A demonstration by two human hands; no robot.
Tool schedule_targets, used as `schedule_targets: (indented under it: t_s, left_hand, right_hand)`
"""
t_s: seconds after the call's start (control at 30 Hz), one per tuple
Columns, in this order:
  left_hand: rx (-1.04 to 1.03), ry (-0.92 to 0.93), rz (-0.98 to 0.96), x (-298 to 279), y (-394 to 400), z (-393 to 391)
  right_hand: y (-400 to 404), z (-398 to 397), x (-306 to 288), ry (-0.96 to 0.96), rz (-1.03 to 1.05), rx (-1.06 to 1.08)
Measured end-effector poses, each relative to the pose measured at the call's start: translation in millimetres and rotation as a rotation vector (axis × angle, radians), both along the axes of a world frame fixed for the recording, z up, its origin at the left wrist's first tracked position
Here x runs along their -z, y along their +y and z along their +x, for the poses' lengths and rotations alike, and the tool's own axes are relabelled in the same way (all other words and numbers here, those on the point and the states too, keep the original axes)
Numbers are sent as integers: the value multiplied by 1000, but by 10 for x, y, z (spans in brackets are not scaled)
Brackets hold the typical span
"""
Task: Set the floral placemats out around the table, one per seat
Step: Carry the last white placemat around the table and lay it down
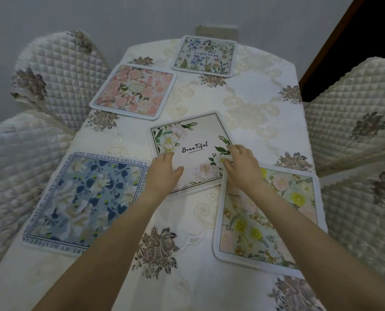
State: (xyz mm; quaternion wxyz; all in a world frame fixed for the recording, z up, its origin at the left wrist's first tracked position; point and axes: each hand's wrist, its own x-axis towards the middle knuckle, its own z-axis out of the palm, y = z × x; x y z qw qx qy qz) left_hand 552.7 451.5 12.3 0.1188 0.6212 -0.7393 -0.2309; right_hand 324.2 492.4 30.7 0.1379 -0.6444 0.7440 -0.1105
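Several floral placemats lie on the cream tablecloth. A white mat lettered "Beautiful" sits tilted in the middle. My left hand rests flat on its near left part, fingers spread. My right hand touches its right edge with curled fingers, where that mat overlaps the yellow-flowered mat at the near right. A blue-flowered mat lies at the near left, a pink one at the far left, and a blue-and-green one at the far end.
Quilted chair backs stand along both sides: two on the left and two on the right. A grey wall is behind the table's far end, and a dark doorway opens at the upper right.
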Motion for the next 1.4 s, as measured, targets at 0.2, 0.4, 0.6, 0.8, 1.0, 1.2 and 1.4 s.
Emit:
schedule_targets:
  t_s: [0.2,0.4,0.6,0.8,1.0,1.2,1.4]
  left_hand:
    - [-141,-114,98,268,-368,-38]
    - [-264,-185,36,362,-435,-141]
    - [-375,-142,63,364,-492,-198]
    - [-492,259,60,327,-462,-207]
    - [-462,439,16,192,-437,-201]
    - [-429,574,-103,-247,-618,-251]
    - [-375,678,-197,-791,-529,-232]
  right_hand:
    - [-503,-59,298,51,168,60]
    - [-741,-56,482,100,202,121]
    - [-879,-24,471,-31,160,277]
    - [-934,-9,432,-145,25,353]
    - [-923,-29,317,-240,-131,279]
    - [-992,82,-56,-369,-302,212]
    - [-891,83,-592,-421,-456,168]
